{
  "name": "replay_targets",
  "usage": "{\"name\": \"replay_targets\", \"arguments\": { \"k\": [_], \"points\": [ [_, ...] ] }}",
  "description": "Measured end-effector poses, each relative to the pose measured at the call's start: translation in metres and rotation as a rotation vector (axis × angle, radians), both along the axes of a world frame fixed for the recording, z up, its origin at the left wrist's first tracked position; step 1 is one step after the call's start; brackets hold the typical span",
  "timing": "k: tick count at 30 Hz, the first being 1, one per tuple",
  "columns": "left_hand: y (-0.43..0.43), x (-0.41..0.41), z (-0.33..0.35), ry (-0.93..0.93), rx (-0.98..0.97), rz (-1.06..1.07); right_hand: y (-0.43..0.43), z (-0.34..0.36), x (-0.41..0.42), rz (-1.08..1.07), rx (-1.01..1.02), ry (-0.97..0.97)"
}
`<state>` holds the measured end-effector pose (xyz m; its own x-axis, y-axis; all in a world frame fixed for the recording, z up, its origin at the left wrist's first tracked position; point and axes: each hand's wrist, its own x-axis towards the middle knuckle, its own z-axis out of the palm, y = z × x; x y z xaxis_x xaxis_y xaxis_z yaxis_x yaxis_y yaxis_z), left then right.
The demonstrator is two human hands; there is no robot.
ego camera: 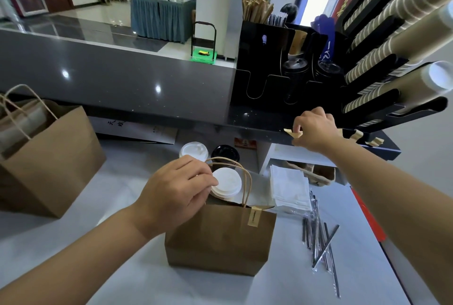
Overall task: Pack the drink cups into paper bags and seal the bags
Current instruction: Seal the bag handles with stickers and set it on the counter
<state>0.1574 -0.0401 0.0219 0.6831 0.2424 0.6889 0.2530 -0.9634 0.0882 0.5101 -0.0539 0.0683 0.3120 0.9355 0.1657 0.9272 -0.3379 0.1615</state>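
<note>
Paper bag (220,238): stood upright on the white work surface (98,243), directly in front of the person, mouth open at the top. One tan sticker (255,216) was already folded over its near right rim.
Cup in bag (226,182): white-lidded, upright inside the bag, lid showing above the rim between the twine handles (246,182).
Left hand (176,192): rested at the bag's left top edge, fingers narrowly curled against the lid and the handle; whether they gripped the handle or only steadied the cup could not be told.
Straws (321,241): wrapped, lying loose on the surface to the right of the bag, beside a stack of napkins (290,187).
Spare cups: one white-lidded (193,150) and one black-lidded (225,153), standing just behind the bag, not yet packed.
Right hand (313,128): raised to the edge of the dark counter (147,79), fingers pinched on a second tan sticker (293,133).
Key relation: the bag mouth lay below and to the left of the right hand; the left hand was far nearer the bag. Judged next move: carry the sticker down to the rim while the left hand closes the mouth.
Far: a cup and lid rack (367,59) stood on the counter.
</note>
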Motion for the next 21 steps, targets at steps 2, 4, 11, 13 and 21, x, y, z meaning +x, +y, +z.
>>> {"name": "replay_targets", "arguments": {
  "k": [2, 4, 11, 13, 21],
  "points": [
    [-0.001, 0.000, 0.001, 0.011, -0.009, -0.001, -0.001, -0.003, 0.000, -0.022, 0.040, 0.141],
    [-0.001, -0.001, 0.001, 0.019, -0.016, -0.003, -0.001, -0.007, -0.001, -0.042, 0.069, 0.237],
    [-0.005, -0.002, -0.001, 0.028, -0.025, -0.016, 0.004, -0.017, -0.011, -0.110, 0.214, 0.418],
    [-0.005, -0.003, -0.002, 0.030, -0.029, -0.015, 0.004, -0.019, -0.012, -0.147, 0.193, 0.396],
    [-0.001, -0.009, -0.006, 0.027, -0.056, -0.001, 0.004, -0.021, -0.015, -0.223, 0.150, 0.178]
  ]
}}
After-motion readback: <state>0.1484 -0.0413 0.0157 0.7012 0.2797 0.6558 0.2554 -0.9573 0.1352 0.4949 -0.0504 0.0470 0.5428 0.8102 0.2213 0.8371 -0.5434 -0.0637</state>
